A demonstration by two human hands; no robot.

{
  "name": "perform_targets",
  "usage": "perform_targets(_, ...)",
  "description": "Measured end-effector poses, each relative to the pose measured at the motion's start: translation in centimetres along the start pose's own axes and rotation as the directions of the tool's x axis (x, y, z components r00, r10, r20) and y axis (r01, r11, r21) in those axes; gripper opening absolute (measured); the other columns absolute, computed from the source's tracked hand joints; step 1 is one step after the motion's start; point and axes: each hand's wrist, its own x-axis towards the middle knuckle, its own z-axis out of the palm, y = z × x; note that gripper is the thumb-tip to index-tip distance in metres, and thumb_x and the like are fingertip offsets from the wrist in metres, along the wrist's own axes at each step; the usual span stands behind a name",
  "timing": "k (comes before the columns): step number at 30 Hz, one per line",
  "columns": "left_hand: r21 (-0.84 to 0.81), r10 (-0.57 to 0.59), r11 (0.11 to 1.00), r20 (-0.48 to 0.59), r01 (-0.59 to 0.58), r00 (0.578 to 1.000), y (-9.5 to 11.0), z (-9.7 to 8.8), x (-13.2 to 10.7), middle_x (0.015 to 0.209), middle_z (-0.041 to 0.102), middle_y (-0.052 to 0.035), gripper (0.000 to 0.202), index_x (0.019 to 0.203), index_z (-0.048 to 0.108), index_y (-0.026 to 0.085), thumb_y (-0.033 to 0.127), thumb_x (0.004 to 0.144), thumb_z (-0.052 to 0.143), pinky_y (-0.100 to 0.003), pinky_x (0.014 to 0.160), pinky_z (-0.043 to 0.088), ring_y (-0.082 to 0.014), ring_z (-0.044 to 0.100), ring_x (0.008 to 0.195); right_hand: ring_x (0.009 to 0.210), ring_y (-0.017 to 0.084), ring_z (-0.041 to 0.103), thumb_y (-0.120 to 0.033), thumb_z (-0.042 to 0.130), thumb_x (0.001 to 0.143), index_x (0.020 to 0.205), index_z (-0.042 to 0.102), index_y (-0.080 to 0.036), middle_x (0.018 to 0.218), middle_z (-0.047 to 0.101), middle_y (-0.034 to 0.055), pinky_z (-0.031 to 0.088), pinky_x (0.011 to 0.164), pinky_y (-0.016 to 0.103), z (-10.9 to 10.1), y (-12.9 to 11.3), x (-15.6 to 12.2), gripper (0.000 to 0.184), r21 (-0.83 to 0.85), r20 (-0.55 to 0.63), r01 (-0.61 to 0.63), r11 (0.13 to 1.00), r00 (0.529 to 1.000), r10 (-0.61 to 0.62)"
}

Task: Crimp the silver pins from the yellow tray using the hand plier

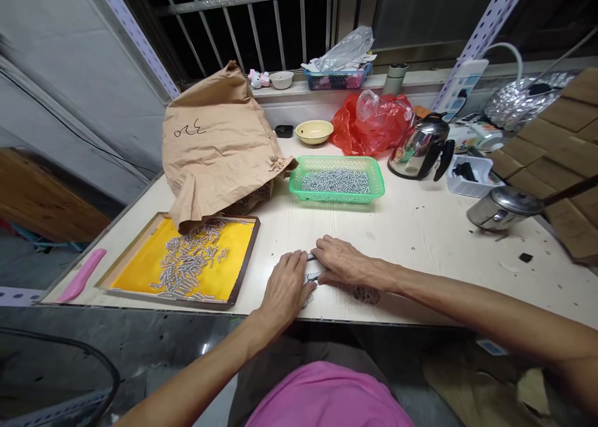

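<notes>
Slim, straight-edged metallic piece [313, 277] in the grip of left hand [286, 283] and right hand [344, 263]

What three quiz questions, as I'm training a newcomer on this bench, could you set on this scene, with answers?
1. Open: what lies between the left hand and the right hand?
2. True or false: the green basket holds silver pieces.
3. Multiple choice: which lies left of the tray?
A. Kettle
B. Pink item
C. Red bag

Key:
1. Grey, metal-looking parts; the fingers partly hide them, so their exact kind is unclear.
2. True.
3. B.
</notes>
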Motion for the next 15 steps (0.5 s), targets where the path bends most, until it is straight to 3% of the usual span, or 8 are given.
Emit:
perform_targets(4,0.045,0.046,0.998,0.110,-0.052,0.993,-0.2,0.1,1.6,0.119,0.053,-0.0148,0.052,0.127,0.040,0.010,0.026,0.081,0.057,-0.042,0.093,0.042,-0.0268,0.048,0.110,0.095,0.026,0.047,-0.044,0.076,0.067,0.108,0.057,-0.010,0.102,0.054,0.0118,0.042,0.076,0.033,-0.4,0.3,-0.1,0.056,0.043,0.065,-0.009,0.999,0.998,0.007)
perform_targets(6,0.068,0.040,0.996,0.145,-0.051,0.989,-0.2,-0.2,2.0,0.117,0.053,-0.0153,0.054,0.127,0.040,0.009,0.028,0.080,0.058,-0.043,0.091,0.043,-0.0275,0.048,0.108,0.095,0.026,0.048,-0.043,0.076,0.067,0.109,0.057,-0.011,0.102,0.054,0.0122,0.043,0.075,0.033,-0.6,0.2,-0.2,0.057,0.027,0.086,-0.036,0.999,0.996,0.033)
perform_targets(10,0.087,0.036,0.995,0.178,-0.053,0.983,0.1,-0.4,2.2,0.106,0.056,-0.0114,0.038,0.115,0.051,0.013,0.029,0.081,0.056,-0.040,0.083,0.046,-0.0266,0.050,0.101,0.091,0.024,0.052,-0.033,0.068,0.077,0.102,0.060,-0.011,0.096,0.058,0.0116,0.042,0.073,0.031,-0.5,-0.5,-0.5,0.034,-0.022,0.078,-0.071,0.997,0.994,0.073)
perform_targets(15,0.081,0.047,0.995,0.166,-0.061,0.985,0.3,-0.2,2.2,0.095,0.058,-0.0078,0.017,0.096,0.059,0.016,0.026,0.085,0.051,-0.037,0.077,0.046,-0.0239,0.052,0.093,0.087,0.021,0.056,-0.023,0.056,0.086,0.095,0.061,-0.013,0.092,0.061,0.0096,0.040,0.073,0.029,0.1,-1.2,-1.1,0.014,0.037,0.099,-0.094,0.995,0.991,0.090)
